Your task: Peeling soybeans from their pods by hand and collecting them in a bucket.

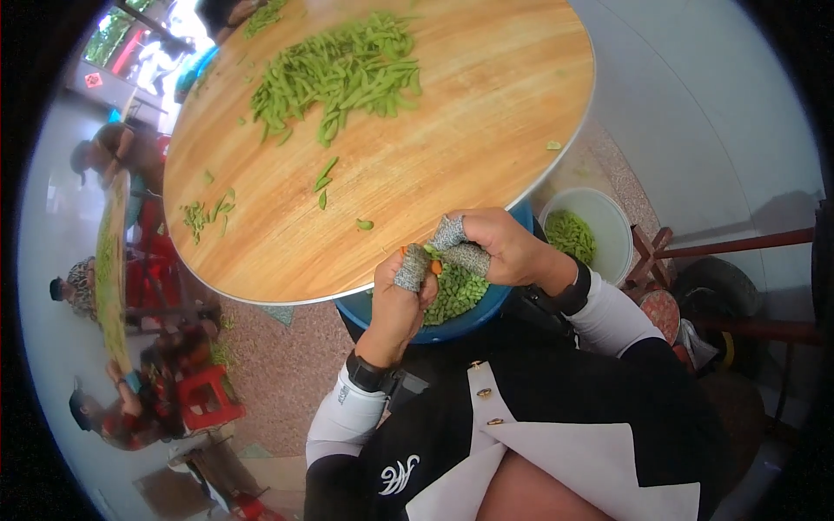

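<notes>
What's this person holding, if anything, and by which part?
Apparently a green pod, pinched between the left hand and the right hand. Only a bit shows, so which part of it each grips cannot be told.

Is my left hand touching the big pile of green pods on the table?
Apart: the head view shows a stretch of wooden tabletop between the left hand and the big pod pile.

"What lies on the surface point(486, 148)?"
"A pile of pods point(347, 74), toward its far side."
"Around it?"
"Beans point(456, 297) in a basin point(497, 310) below its near edge, a bucket point(613, 233) off its near right, a stool point(208, 382) near left."
</notes>
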The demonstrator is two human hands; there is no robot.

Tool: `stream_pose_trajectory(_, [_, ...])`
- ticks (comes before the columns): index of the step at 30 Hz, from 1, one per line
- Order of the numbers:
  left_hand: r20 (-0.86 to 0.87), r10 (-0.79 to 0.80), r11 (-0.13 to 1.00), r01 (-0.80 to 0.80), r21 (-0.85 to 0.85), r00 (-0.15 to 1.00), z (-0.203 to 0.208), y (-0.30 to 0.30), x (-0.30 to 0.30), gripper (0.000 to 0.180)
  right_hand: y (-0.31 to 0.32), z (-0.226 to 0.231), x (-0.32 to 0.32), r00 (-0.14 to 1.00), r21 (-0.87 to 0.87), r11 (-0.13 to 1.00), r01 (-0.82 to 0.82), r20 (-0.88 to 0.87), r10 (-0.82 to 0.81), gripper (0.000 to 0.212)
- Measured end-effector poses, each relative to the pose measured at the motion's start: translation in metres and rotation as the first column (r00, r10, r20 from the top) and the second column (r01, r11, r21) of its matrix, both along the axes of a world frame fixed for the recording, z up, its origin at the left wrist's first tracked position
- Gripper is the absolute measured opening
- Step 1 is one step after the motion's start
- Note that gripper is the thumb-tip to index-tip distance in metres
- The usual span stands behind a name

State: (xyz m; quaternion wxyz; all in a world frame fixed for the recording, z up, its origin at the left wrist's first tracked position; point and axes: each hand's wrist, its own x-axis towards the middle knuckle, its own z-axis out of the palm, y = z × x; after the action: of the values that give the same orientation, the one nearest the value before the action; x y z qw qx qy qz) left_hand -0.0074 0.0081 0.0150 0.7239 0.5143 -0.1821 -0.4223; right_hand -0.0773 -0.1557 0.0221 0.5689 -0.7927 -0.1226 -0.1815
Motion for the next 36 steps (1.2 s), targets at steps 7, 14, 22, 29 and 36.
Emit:
stream_pose_trajectory(7, [-0.251, -0.146, 0.989, 0.135, -0.059, 0.957, 0.004, -0.001, 0.001, 0.022, -0.004, -0.01, -0.003, 0.992, 0.245, 0.968, -0.046, -0.106, 0.074, 0.009])
stream_pose_trajectory(14, [0.855, -0.189, 0.94, -0.164, 0.3, 0.483, 0.002, 0.008, 0.003, 0.033, 0.004, 0.0, -0.007, 0.869, 0.604, 0.79, 0.102, -0.441, 0.225, 0.011])
stream_pose_trajectory(22, [0.967, -0.181, 0.932, -0.283, 0.226, 0.178, 0.001, 0.007, 0.004, 0.044, 0.015, -0.002, -0.007, 0.824, 0.654, 0.739, 0.163, -0.502, 0.262, 0.012])
stream_pose_trajectory(29, [0.964, -0.215, 0.937, -0.245, 0.248, 0.153, 0.001, 0.01, 0.007, 0.046, 0.018, -0.007, -0.008, 0.835, 0.702, 0.679, 0.214, -0.492, 0.245, 0.012])
stream_pose_trajectory(36, [0.974, -0.195, 0.944, -0.247, 0.218, 0.112, -0.002, 0.009, 0.007, 0.048, 0.015, -0.01, -0.01, 0.8, 0.704, 0.675, 0.22, -0.527, 0.288, 0.012])
